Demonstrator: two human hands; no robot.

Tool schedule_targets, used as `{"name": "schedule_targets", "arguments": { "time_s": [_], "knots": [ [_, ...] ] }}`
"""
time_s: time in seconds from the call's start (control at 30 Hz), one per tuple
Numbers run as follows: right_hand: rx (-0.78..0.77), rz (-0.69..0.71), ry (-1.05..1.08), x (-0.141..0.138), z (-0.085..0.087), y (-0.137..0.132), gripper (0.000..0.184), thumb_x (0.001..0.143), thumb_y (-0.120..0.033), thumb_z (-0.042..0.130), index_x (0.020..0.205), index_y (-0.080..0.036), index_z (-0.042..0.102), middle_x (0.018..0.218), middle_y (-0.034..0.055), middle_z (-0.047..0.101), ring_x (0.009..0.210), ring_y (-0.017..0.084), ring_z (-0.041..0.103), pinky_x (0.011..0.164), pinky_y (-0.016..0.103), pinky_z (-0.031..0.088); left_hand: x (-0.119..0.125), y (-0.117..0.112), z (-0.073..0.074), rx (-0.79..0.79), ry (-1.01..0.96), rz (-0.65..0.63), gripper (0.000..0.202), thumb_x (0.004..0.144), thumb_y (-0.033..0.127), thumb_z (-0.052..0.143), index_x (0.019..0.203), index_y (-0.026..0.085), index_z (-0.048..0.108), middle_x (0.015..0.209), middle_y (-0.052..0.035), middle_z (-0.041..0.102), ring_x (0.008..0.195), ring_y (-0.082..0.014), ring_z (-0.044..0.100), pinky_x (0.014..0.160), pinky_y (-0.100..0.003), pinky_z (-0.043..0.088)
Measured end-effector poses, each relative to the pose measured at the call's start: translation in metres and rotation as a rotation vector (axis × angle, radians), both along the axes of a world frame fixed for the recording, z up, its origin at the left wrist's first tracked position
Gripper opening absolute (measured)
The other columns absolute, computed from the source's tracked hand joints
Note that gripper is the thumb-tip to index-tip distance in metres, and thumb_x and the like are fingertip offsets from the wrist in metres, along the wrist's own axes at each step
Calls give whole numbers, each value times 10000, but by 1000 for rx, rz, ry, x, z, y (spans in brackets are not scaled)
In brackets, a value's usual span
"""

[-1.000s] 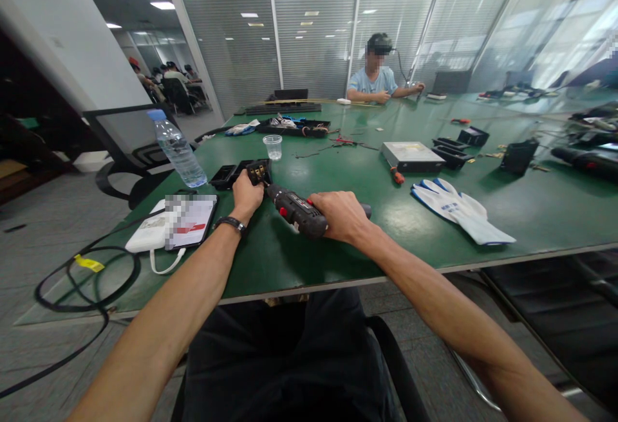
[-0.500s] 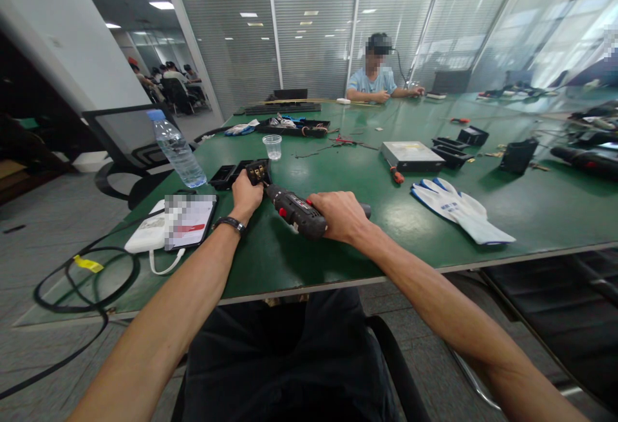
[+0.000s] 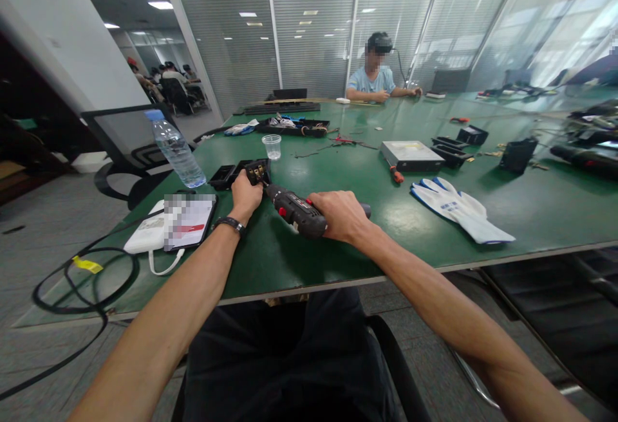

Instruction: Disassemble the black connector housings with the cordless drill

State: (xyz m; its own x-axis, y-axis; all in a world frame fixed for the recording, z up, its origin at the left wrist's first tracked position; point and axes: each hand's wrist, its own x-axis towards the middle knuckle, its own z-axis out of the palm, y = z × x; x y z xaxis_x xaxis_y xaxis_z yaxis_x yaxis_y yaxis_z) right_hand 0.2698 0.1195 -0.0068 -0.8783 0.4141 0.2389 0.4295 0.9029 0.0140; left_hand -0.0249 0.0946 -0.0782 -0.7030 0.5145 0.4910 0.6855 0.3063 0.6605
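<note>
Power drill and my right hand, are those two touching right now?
Touching. The head view shows the right hand closed around the grip of the power drill, no gap between them.

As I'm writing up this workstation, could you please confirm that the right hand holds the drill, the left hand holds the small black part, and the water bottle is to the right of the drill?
Not quite: the head view shows the water bottle to the left of the drill. The right hand does hold the drill, and the left hand the small black part.
</note>
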Motion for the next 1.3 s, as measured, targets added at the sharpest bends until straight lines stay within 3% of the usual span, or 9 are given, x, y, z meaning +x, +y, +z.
{"name": "schedule_targets", "arguments": {
  "time_s": [1.3],
  "knots": [
    [9, -6, -2, -1, 0, 1, 294, 801, -438, 599, 1006, -232, 640, 945, 69, 751, 825, 264, 702, 623, 314, 321, -2, 2, -1, 15, -14, 13, 383, 745, 148, 697, 1126, 155, 663, 1105, -132, 743, 1047, -282, 705, 929, -352, 533]
  ]
}}
